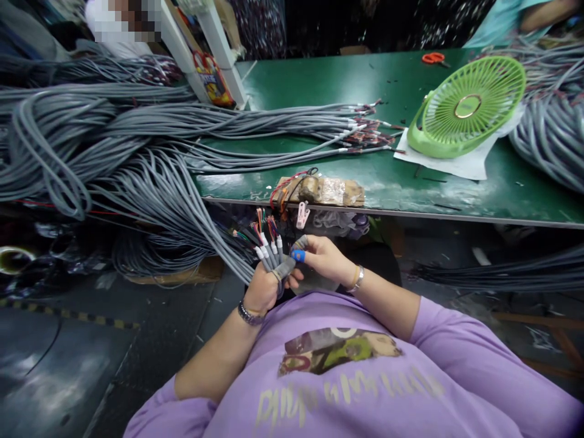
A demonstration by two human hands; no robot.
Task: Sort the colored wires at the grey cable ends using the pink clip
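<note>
Our left hand wraps its fingers around a bundle of grey cables, its coloured wire ends pointing toward eleven o'clock. At two o'clock from it, our right hand has its fingers drawn in narrow beside the bundle; we cannot tell whether they grip anything. On the bench, a green fan stands between one and two o'clock.

Green tabletop: gray cables across L side, stripped ends mid. Green fan on white cloth, R of ctr. Orange-handled scissors nr far edge. Wood block at near edge, ctr.
</note>
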